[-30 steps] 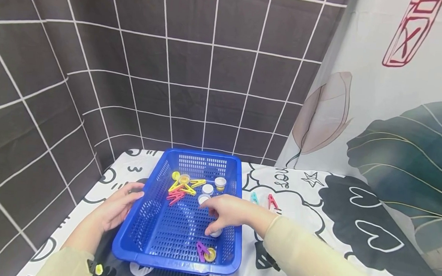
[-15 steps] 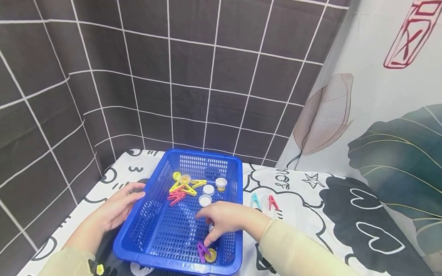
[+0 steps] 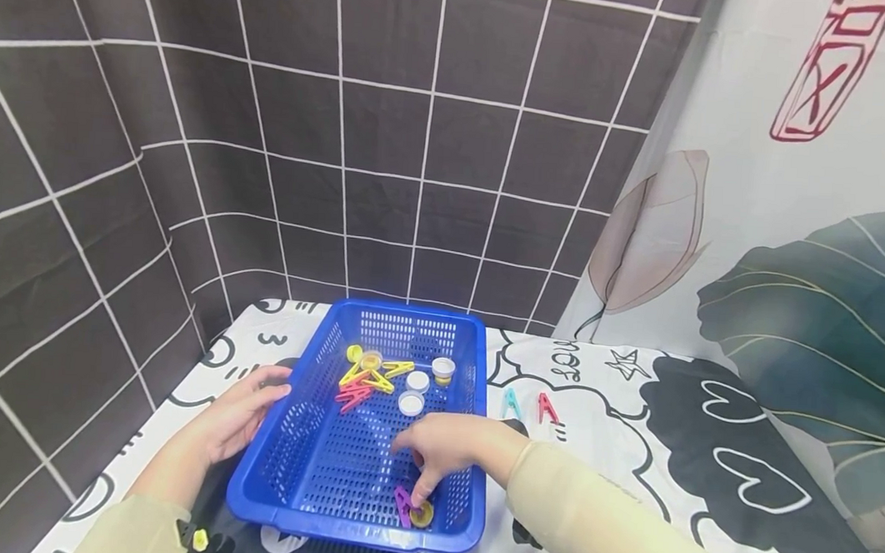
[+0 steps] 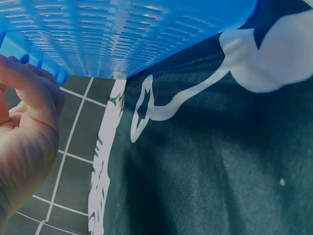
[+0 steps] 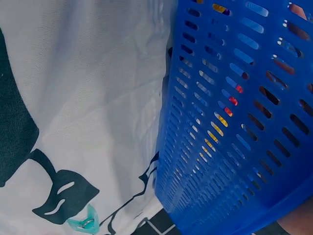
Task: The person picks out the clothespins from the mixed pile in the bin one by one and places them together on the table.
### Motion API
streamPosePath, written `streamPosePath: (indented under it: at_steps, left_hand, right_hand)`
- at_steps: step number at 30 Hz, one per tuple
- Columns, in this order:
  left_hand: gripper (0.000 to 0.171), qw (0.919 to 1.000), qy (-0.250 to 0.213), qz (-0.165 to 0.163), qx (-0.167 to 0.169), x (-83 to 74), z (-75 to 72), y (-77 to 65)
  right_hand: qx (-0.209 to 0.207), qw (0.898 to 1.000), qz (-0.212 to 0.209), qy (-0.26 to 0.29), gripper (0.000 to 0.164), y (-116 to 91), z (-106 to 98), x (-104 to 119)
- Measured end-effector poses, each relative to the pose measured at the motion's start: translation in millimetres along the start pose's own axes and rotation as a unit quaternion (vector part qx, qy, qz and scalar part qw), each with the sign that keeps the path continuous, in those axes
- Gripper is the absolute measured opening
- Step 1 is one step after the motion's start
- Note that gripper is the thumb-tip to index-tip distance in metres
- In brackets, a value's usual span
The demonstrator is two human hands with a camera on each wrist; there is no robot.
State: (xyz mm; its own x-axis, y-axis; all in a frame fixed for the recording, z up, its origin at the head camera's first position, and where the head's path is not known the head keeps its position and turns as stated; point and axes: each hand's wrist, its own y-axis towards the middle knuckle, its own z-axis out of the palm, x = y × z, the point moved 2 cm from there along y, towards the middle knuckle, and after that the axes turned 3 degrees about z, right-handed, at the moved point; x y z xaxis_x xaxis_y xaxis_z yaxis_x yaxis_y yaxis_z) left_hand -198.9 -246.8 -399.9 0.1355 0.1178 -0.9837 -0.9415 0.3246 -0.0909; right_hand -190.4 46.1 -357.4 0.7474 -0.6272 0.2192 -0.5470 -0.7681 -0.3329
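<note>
My left hand (image 3: 243,412) touches the left rim of the blue basket (image 3: 354,529) with fingertips and thumb from outside. In the left wrist view its fingers (image 4: 34,93) bend beside the rim. My right hand (image 3: 444,448) reaches inside near the front right corner, index finger and thumb apart. The thumb tip is right at a purple clothespin (image 3: 402,505), which lies beside a round yellow cap (image 3: 421,516). Farther back in the basket lie yellow clothespins (image 3: 379,379), red clothespins (image 3: 352,395), and white-capped small containers (image 3: 411,403). The right fingers hide the spot beneath them.
Outside the basket, a teal clothespin (image 3: 512,402) and a red clothespin (image 3: 547,407) lie on the patterned cloth (image 3: 591,443) to the right. A dark curtain with a white grid (image 3: 387,182) hangs behind, close to the basket's far end.
My right hand has moved toward the near end of the basket, its thumb coming to the purple clothespin. A white-topped item beside it is now hidden. The left hand stays put.
</note>
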Motion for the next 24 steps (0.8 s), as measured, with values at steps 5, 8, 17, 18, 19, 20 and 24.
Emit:
streamPosePath:
  at_steps: [5, 8, 17, 18, 19, 20, 24]
  left_hand:
    - [0.037, 1.0000, -0.006, 0.003, 0.004, -1.9, -0.1, -0.5]
    - [0.039, 1.0000, -0.008, -0.001, 0.001, -2.8, 0.6, -0.9]
    - [0.040, 1.0000, -0.006, -0.002, -0.001, -3.4, 1.8, -1.4]
    - [0.039, 1.0000, -0.006, -0.001, 0.000, -3.5, 1.8, -1.4]
    - [0.039, 1.0000, -0.007, 0.000, 0.001, -3.5, 1.7, -1.4]
    - [0.038, 1.0000, -0.008, 0.001, 0.002, -3.5, 1.6, -1.4]
    - [0.036, 0.9999, -0.010, 0.003, 0.007, -2.9, 1.2, -1.3]
  right_hand:
    - [0.006, 1.000, 0.004, -0.021, 0.067, 3.1, 2.9, 0.5]
    - [0.011, 0.999, 0.004, -0.033, 0.068, 4.2, 3.8, 2.7]
    - [0.023, 0.998, 0.011, -0.053, 0.067, 5.9, 7.7, 6.6]
    - [0.024, 0.998, 0.012, -0.054, 0.066, 6.4, 8.5, 6.5]
    - [0.024, 0.998, 0.014, -0.057, 0.066, 6.7, 9.1, 6.4]
    - [0.027, 0.998, 0.015, -0.058, 0.065, 7.0, 9.9, 6.4]
    - [0.039, 0.997, 0.026, -0.062, 0.061, 8.1, 12.4, 7.2]
